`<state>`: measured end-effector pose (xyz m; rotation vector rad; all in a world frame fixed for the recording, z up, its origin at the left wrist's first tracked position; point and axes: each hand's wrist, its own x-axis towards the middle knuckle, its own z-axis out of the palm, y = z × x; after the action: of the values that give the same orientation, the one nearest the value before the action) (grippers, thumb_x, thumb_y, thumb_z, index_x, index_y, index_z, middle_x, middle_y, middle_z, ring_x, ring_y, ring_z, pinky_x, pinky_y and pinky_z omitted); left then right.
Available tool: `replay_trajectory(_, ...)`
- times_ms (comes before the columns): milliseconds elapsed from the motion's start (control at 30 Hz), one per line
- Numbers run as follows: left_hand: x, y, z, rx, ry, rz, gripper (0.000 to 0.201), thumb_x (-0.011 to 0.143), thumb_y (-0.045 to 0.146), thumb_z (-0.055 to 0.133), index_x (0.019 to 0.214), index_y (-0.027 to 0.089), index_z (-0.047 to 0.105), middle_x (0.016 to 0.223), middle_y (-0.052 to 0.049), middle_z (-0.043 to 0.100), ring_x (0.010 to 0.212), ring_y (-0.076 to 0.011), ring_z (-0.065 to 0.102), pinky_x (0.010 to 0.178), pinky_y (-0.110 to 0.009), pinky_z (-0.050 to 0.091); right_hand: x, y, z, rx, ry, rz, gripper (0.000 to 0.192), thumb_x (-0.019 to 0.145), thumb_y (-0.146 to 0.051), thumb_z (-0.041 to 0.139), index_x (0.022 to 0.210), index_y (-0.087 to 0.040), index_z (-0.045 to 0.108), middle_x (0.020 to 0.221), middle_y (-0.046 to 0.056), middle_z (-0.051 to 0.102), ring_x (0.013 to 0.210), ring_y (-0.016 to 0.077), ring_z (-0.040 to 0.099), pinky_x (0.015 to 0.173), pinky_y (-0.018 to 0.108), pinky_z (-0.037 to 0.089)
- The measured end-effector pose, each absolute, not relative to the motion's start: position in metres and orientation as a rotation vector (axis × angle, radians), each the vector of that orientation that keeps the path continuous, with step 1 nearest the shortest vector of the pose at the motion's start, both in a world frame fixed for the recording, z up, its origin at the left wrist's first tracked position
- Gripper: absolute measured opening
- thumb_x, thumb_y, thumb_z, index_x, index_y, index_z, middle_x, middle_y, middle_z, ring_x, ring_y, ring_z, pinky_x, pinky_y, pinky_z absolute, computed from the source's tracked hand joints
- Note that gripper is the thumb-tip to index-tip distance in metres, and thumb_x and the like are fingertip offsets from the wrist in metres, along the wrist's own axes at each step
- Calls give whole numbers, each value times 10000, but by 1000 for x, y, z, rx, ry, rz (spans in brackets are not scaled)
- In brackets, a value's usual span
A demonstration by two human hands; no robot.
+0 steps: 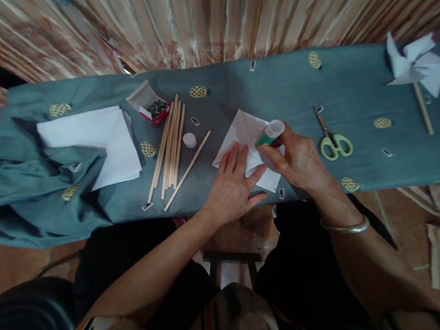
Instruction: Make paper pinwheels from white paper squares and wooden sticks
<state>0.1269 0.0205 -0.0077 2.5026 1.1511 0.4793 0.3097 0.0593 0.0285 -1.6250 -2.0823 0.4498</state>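
Note:
A white paper square (235,129) with crease lines and cut corners lies turned like a diamond on the cloth. My left hand (233,184) rests flat on its near left part, fingers spread. Gripped in my right hand (300,156) is a green and white glue stick (270,133), tilted, its lower end down at the paper; the tip is hidden by the fingers. A round white cap (189,140) stands to the left of the paper. Green-handled scissors (332,139) lie to the right of my right hand.
Several wooden sticks (172,144) lie left of the cap, with one stick (189,169) apart. Behind them sits an open red box (154,110) of small metal pieces. White sheets (114,140) are stacked at the left. A paper pinwheel (415,66) on a stick lies far right.

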Motion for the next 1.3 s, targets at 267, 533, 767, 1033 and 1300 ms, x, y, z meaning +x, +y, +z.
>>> replay_trajectory(267, 128, 21, -7, 2491, 1154, 478, 705, 823, 551, 698, 1416, 226, 499, 1611, -201, 286, 1504, -447, 193, 1173, -671, 220, 306, 60, 31, -1614, -2093, 490, 343, 924, -510, 526, 1062, -208, 610, 779, 71, 725, 704, 259, 695, 634, 348, 501)
replay_trajectory(533, 127, 20, -8, 2497, 1156, 475, 685, 828, 561, 686, 1398, 220, 518, 1604, -200, 296, 1507, -445, 182, 1171, -667, 233, 314, 60, 36, -1590, -2090, 619, 250, 862, -401, 600, 989, -192, 651, 739, 42, 692, 657, 218, 654, 607, 330, 482)
replay_trajectory(767, 126, 21, -6, 2496, 1150, 474, 662, 818, 561, 696, 1359, 210, 548, 1610, -207, 280, 1503, -459, 178, 1168, -663, 243, 354, 63, 31, -1508, -1480, 953, 196, 812, -428, 684, 866, -243, 651, 802, 21, 697, 740, 202, 673, 716, 383, 562)
replay_trajectory(1033, 116, 21, -3, 2486, 1094, 566, 766, 868, 591, 613, 1470, 167, 401, 1599, -234, 290, 1528, -407, 135, 1182, -657, 226, 364, 65, 33, -1325, -1227, 1186, 226, 844, -459, 640, 938, -267, 711, 903, 34, 745, 787, 205, 723, 812, 418, 611)
replay_trajectory(1300, 65, 52, 23, 2436, 1424, 828, 429, 975, 335, 500, 1388, 217, 499, 1482, -143, 493, 1389, -304, 434, 1147, -550, 357, 347, 63, 30, -1221, -849, 1428, 152, 753, -338, 726, 882, -263, 696, 856, 8, 778, 850, 214, 760, 876, 438, 619)
